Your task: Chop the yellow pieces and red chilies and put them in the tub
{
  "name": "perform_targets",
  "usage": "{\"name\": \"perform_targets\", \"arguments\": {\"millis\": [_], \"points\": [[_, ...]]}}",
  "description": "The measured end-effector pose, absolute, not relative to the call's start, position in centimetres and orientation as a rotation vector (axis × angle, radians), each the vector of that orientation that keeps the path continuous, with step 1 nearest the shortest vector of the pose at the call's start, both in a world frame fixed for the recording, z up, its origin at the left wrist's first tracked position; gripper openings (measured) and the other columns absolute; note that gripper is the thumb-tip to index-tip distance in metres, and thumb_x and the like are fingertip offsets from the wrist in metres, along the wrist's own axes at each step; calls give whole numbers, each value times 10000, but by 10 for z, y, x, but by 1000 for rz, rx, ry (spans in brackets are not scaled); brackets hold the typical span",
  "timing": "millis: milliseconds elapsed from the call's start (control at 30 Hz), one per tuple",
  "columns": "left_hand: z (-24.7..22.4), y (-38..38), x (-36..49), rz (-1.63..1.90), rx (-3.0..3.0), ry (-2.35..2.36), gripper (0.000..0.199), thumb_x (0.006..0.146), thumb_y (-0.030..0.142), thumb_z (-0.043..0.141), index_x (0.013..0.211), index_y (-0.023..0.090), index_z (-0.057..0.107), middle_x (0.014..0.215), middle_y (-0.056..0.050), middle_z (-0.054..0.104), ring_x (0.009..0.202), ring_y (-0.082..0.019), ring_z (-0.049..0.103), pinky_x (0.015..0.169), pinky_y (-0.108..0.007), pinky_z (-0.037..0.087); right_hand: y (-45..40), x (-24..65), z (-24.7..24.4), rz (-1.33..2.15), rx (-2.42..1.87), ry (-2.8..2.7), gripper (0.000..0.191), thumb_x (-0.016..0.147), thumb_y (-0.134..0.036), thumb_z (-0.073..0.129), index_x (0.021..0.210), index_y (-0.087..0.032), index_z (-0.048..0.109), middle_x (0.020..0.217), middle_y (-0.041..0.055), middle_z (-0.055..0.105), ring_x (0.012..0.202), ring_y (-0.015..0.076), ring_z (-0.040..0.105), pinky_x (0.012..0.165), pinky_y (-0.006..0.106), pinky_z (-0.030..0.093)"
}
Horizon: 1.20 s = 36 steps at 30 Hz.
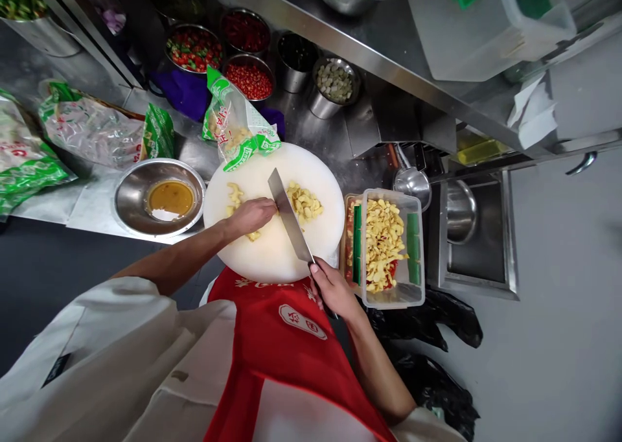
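Observation:
A round white cutting board (pixel 272 257) lies in front of me. My right hand (pixel 331 286) is wrapped round the handle of a cleaver (pixel 291 221), whose blade slants up and left across the board. Beside the blade's left face, my left hand (pixel 253 215) has its fingers curled down on the board; what they hold is hidden beneath them. Pale yellow slices (pixel 304 202) are piled right of the blade. More yellow pieces (pixel 235 196) lie to the left, some partly behind my left hand.
Right of the board, a clear plastic container (pixel 386 244) holds many yellow slices. A metal bowl (pixel 160 197) with brown liquid stands on the left. Behind the board are a green-and-white plastic bag (pixel 238 127) and several metal pots of chopped ingredients. A sink (pixel 479 234) is farther right.

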<state>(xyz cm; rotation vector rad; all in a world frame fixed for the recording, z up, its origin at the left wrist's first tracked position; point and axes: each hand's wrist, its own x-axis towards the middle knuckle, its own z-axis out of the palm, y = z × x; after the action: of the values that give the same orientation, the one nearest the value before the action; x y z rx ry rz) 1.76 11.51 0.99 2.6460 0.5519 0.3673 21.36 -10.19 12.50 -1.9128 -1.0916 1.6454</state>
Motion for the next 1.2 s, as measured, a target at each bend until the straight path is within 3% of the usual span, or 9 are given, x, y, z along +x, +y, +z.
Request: {"name": "perform_targets", "arguments": {"millis": [200,467,600,667,767,933,1200], "points": [[6,117,17,355,2683,540,273,977,168,427,843,168,665,904,-67,670,875,-186,622,808,-301,495,-98,214,115,1718,-1887,-1042,421,993,-604,332,971,-222,508,560,-92,510,357,96,489,358,201,405],[35,123,17,158,2618,526,238,956,141,438,905,149,671,1024,-74,698,953,-190,645,845,-300,516,-76,198,85,1618,-1787,-919,433,956,-633,380,1006,-218,494,573,-93,511,349,96,477,350,204,393],[55,159,-12,264,2446,1012,200,931,211,489,942,151,680,1043,-85,708,966,-207,650,860,-309,513,-107,211,100,1610,-1777,-927,431,972,-620,374,1017,-212,508,581,-82,513,382,99,493,399,214,411],[56,174,-30,176,2330,1314,184,895,315,572,907,168,682,935,-74,714,862,-206,656,787,-296,514,-123,218,107,1661,-1787,-994,419,987,-595,372,1018,-205,524,588,-76,518,400,95,497,428,214,412],[46,179,-47,-55,2265,1364,293,822,432,671,995,196,676,900,-56,703,788,-202,654,699,-270,501,-138,224,108,1765,-1831,-1061,420,987,-590,383,994,-200,541,607,-70,529,405,90,492,416,207,381],[33,158,-47,-48,2377,1323,362,840,307,612,1184,195,625,1081,-92,657,898,-227,665,762,-295,520,-140,218,97,1729,-1852,-1047,437,982,-597,377,976,-196,551,610,-67,533,399,92,497,408,207,385],[40,165,-47,18,2368,1448,345,832,157,510,1133,177,678,1111,-125,643,927,-237,658,827,-326,530,-132,211,93,1649,-1869,-1100,475,1004,-568,341,1188,-185,555,596,-75,526,402,106,508,433,219,423]]}}
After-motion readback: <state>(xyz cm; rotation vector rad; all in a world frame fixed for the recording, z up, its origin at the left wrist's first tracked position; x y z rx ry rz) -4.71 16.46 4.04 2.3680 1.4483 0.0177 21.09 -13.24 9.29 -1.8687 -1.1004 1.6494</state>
